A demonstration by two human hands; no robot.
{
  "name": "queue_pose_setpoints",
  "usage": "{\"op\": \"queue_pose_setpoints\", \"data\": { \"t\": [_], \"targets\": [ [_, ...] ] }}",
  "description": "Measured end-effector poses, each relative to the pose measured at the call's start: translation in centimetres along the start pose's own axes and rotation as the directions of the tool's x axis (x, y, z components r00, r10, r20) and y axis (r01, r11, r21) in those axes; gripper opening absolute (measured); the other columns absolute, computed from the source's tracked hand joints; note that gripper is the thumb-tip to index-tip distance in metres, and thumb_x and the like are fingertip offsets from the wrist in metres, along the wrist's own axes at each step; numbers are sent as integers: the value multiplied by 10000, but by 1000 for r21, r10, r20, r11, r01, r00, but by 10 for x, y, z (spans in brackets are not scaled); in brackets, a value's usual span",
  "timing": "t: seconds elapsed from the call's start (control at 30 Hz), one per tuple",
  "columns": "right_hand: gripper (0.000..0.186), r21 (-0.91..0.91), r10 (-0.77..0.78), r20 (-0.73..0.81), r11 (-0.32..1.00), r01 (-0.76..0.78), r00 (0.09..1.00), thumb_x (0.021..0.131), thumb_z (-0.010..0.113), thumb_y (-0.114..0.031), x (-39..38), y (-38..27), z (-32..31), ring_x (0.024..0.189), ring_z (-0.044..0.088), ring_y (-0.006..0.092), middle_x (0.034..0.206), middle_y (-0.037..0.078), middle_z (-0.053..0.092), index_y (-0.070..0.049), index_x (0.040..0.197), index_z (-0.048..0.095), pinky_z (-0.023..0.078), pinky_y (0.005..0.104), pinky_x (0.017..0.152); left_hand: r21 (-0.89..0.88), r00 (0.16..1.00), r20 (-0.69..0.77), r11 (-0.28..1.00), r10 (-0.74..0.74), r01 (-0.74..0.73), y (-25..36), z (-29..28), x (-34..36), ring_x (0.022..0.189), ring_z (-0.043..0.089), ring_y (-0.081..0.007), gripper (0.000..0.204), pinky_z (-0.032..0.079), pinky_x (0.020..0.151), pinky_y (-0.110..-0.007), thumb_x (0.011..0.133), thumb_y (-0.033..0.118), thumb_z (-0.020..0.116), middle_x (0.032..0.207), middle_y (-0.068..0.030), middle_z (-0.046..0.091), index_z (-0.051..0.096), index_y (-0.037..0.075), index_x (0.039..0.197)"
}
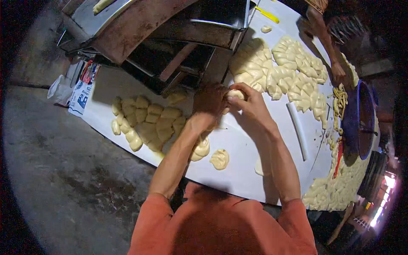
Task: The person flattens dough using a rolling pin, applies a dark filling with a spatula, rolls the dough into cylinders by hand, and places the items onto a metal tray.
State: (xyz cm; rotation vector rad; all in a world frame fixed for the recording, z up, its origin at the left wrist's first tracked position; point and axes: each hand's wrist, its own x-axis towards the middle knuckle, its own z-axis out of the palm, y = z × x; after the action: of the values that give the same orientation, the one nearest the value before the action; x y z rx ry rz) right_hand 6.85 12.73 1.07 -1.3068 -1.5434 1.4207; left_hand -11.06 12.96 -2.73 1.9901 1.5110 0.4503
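My left hand [209, 102] and my right hand [250, 102] are closed around a piece of pale dough [235, 95] at the middle of the white worktable [255, 191]; the left fingers are partly in shadow. Just below them lie a larger dough lump [199, 149] and a flattened dough piece [219, 160]. To the left is a group of shaped dough pieces [148, 119]; to the right, beyond my right hand, spreads a big patch of dough pieces [297, 87].
Stacked dark metal trays [170, 25] stand over the back left. A white rod [296, 129], a red tool [338, 157] and a blue basin [361, 119] are on the right. A yellow-handled tool [267, 13] lies at the back. Another person's arm [323, 38] reaches in at upper right.
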Motion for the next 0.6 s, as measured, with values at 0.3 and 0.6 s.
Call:
{"op": "queue_pose_setpoints", "data": {
  "t": [0.3, 0.6],
  "targets": [
    [253, -161, 7, -115, 987, -26, 993, 861, 609, -106, -7, -25, 7, 692, 639, 160, 816, 119, 718, 70, 1019, 698, 519, 315, 647, 225, 938, -215, 949, 272, -223, -15, 26, 9, 1102, 633, -327, 276, 433, 1038, -485, 847, 233, 747, 1118, -117, 697, 711, 90, 1080],
    [212, 427, 299, -34, 867, -257, 954, 707, 701, -108, -57, -26, -30, 671, 579, 140, 765, 43, 607, -19, 892, 652, 463, 282, 598, -159, 980, -193, 984, 49, -80, -27, 46, 8, 1145, 612, -330, 269, 390, 1098, -525, 874, 216, 704, 1113, -133, 676, 678, 88, 1110]
  ]
}}
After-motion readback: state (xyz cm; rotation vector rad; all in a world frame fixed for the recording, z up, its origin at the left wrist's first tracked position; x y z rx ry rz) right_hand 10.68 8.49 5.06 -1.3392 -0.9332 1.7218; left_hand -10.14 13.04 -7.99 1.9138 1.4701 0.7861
